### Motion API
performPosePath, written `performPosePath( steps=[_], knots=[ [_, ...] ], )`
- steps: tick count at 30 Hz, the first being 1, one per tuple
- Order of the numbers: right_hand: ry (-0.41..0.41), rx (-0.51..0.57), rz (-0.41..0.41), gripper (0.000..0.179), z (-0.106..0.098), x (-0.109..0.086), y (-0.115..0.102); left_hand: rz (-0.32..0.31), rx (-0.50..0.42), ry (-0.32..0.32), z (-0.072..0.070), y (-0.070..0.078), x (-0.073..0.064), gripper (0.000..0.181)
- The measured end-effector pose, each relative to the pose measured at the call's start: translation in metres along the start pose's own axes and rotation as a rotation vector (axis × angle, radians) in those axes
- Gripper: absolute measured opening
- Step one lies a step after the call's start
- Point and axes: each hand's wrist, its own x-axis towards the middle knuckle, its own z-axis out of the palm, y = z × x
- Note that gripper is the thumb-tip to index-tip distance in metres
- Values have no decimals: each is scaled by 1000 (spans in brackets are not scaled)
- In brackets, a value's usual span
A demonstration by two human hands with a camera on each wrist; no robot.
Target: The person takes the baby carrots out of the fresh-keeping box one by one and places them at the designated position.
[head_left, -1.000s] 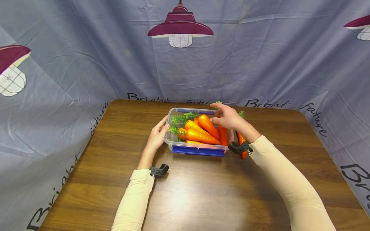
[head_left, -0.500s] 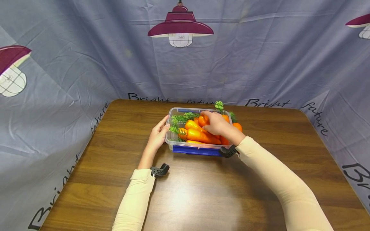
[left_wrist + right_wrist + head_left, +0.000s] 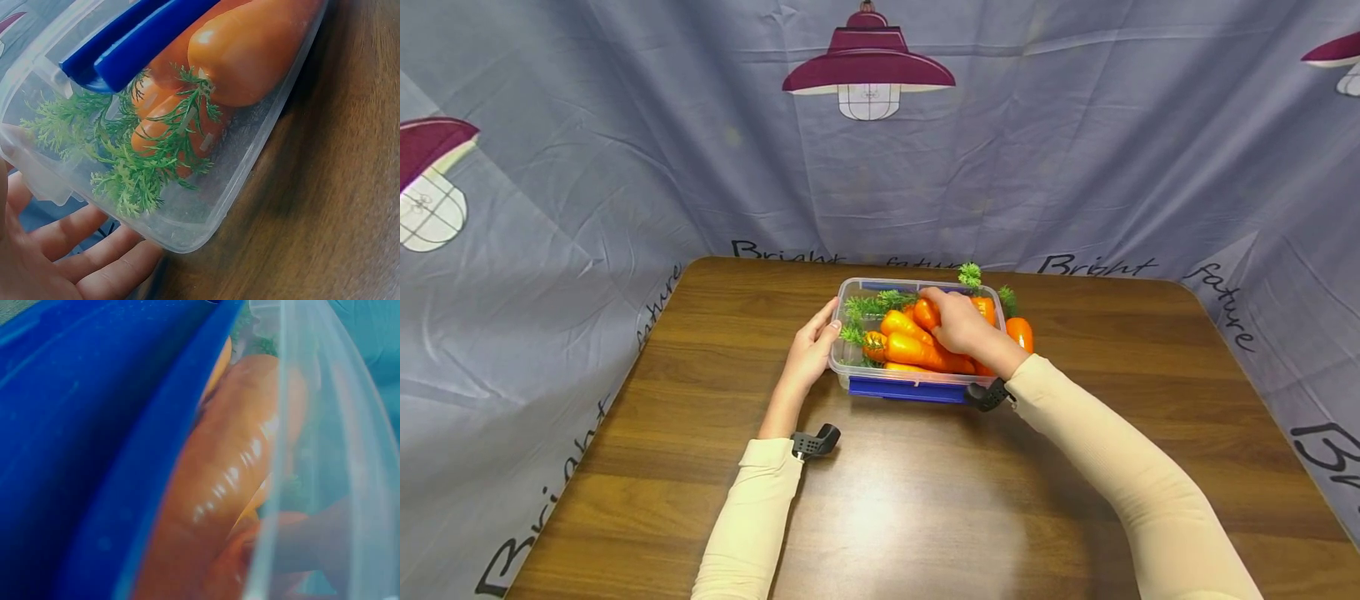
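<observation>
A clear plastic food container [image 3: 910,377] with blue latches holds several orange toy carrots with feathery green tops. At its left side is my left hand [image 3: 808,354], thumb at the rim and fingers extended along the outer wall; the left wrist view shows those fingers [image 3: 69,231] behind the container's corner. Inside the container, my right hand [image 3: 962,323] grips a carrot [image 3: 927,314] between thumb and fingers, its lower part covered by the hand. A large carrot [image 3: 231,450] fills the middle of the right wrist view, partly behind a blue latch [image 3: 94,456].
Another carrot [image 3: 1020,332] lies on the wooden table [image 3: 910,475] just outside the container's right wall. One green carrot top [image 3: 970,275] sticks out over the back rim. A grey-blue printed curtain [image 3: 880,183] hangs behind the table and at both sides.
My right hand has moved left and down from the container's right side onto the carrot and now grips it. Carrots at the right have come into view. My left hand stays put.
</observation>
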Motion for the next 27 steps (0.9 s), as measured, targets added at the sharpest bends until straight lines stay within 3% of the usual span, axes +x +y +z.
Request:
performPosePath(
  steps=[8, 17, 23, 27],
  knots=[
    [34, 12, -19, 64, -1, -2, 2, 6, -2, 10, 0, -1, -1, 49],
    [111, 117, 1, 68, -16, -6, 3, 18, 7, 12, 1, -1, -1, 49],
    [174, 250, -21, 70, -35, -14, 4, 26, 0, 14, 0, 0, -3, 49],
    [184, 356, 14, 70, -50, -20, 11, 26, -3, 9, 1, 0, -2, 50]
  ],
)
